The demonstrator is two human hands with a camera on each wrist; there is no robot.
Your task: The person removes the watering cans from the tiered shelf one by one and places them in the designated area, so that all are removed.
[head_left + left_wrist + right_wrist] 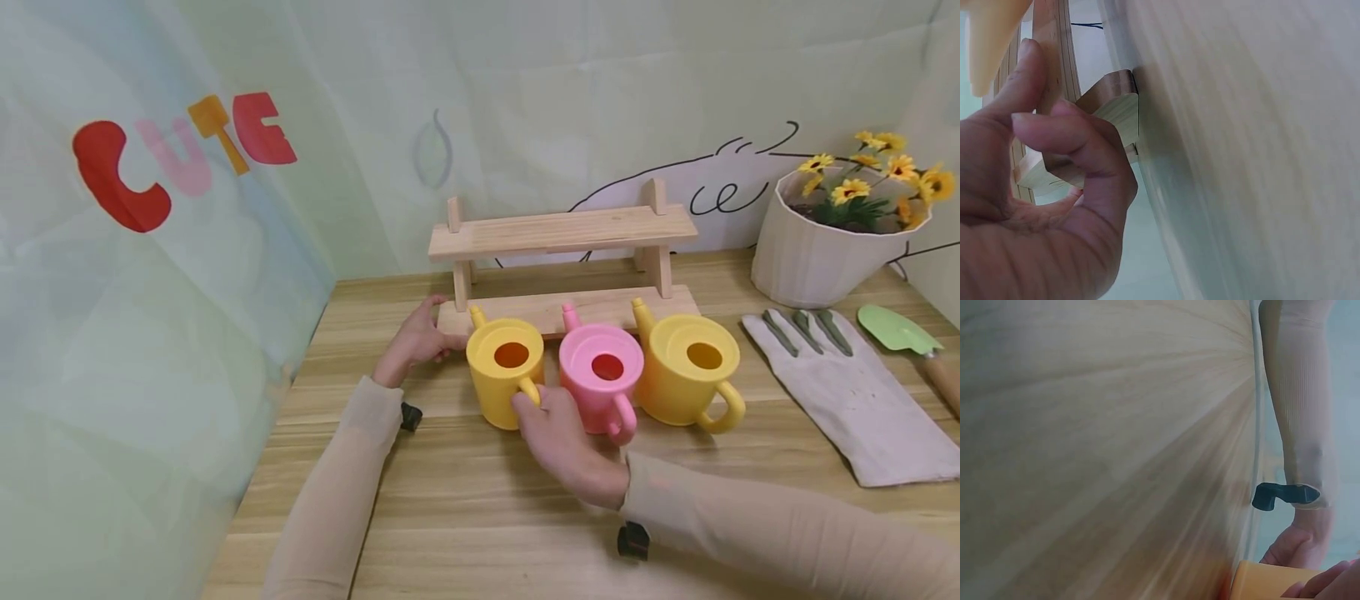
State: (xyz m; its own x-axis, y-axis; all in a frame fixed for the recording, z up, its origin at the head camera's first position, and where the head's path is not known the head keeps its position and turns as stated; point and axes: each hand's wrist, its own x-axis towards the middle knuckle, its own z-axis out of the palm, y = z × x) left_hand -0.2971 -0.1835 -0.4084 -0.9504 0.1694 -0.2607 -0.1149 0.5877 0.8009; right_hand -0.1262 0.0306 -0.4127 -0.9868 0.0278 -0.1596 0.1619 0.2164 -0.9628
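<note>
My left hand (420, 337) grips the left end of the lower board of a two-tier wooden shelf (562, 233). In the left wrist view, curled fingers (1094, 147) and the thumb are around the board's end. My right hand (558, 442) pinches the handle of the left yellow watering can (491, 387), which stands in front of the shelf with its spout towards it. A pink watering can (585, 404) and another yellow watering can (671, 392) stand in a row to its right. Only a bit of the right hand and the held can (1272, 581) appears in the right wrist view.
A pair of garden gloves (862, 408) lies right of the cans, beside a green hand trowel (896, 329) with a wooden handle. A white pot (798, 258) of yellow flowers stands at the back right. Fabric backdrops (187, 350) border the wooden table (465, 525) on the left and back.
</note>
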